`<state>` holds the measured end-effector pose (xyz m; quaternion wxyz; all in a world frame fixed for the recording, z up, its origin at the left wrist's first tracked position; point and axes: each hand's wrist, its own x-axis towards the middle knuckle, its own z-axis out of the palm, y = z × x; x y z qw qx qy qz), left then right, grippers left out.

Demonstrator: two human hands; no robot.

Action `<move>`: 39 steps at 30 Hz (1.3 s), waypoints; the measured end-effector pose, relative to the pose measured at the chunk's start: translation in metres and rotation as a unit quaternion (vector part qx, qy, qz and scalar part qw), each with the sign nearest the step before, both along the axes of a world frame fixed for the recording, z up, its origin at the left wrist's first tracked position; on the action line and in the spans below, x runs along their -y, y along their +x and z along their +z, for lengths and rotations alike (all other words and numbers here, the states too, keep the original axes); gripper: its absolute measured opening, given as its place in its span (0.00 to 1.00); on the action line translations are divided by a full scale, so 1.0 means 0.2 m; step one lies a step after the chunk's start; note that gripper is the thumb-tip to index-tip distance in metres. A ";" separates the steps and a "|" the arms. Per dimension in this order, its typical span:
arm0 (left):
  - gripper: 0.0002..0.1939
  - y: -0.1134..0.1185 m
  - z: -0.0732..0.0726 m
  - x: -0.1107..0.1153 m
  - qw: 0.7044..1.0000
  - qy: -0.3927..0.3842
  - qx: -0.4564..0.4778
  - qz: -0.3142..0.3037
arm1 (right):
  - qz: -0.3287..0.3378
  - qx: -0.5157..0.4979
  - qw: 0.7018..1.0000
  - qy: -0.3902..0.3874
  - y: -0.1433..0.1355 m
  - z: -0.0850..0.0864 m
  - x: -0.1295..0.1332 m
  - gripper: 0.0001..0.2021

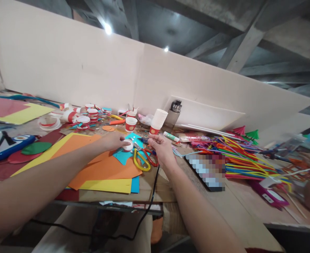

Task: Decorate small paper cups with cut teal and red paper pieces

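- Gripping a small white round piece [127, 145], the left hand [112, 141] had its thumb and fingers closed together on the side of it. That sideways hold presumably left the top face free for the other hand.
- The piece sat above a cut blue sheet [121, 157], near the middle of the work; whether it touched the paper could not be made out.
- Right hand [164, 149]: fingers partly curled, thumb toward the forefinger, just beside the scissors. Whether the tips were pinched on something small was hidden — no guess made.
- Yellow scissor handles [136, 162] lay between the two hands, likely put there for easy reach from either side.
- A black cable [154, 189] rose over the counter [223, 205] edge toward the right hand; its upper end was unclear.
- Orange sheet [102, 173] lay over a yellow one, layered beneath the left forearm, perhaps as stock.
- Stacked paper cups [158, 119] stood behind the right hand — nested, it seemed, to save room. One red-and-white cup [131, 125] stood apart, to the left of them.
- Trimmed cup pieces [83, 122] were gathered farther back and left, seemingly out of the working space; a glue stick [171, 136] lay behind the right hand.
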<state>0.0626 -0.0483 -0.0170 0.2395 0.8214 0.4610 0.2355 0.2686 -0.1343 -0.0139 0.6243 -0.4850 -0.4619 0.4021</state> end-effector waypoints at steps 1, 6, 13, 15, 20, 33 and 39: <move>0.16 -0.01 0.02 0.00 1.000 0.028 0.012 0.009 | 0.007 -0.016 1.000 -0.004 0.00 0.00 0.00 0.15; 0.14 0.02 0.11 0.08 0.987 0.087 0.138 0.015 | 0.048 -0.070 0.995 -0.042 0.00 0.00 0.01 0.15; 0.15 0.15 0.08 0.22 0.956 -0.138 0.245 -0.080 | 0.073 -0.086 0.993 -0.040 -0.04 0.01 0.03 0.11; 0.14 0.16 0.07 0.23 0.947 -0.141 0.275 -0.085 | 0.090 -0.090 0.992 -0.028 -0.05 0.02 0.05 0.11; 0.09 0.14 0.09 0.21 0.950 -0.145 0.272 -0.051 | 0.123 -0.048 0.991 0.003 -0.08 0.02 0.07 0.14; 0.10 0.08 0.12 0.15 0.940 -0.126 0.298 -0.108 | 0.132 0.204 0.964 0.105 -0.12 0.04 0.17 0.22; 0.19 0.05 0.08 0.09 0.924 -0.102 0.362 -0.062 | 0.039 0.017 0.999 0.028 -0.13 0.04 0.17 0.12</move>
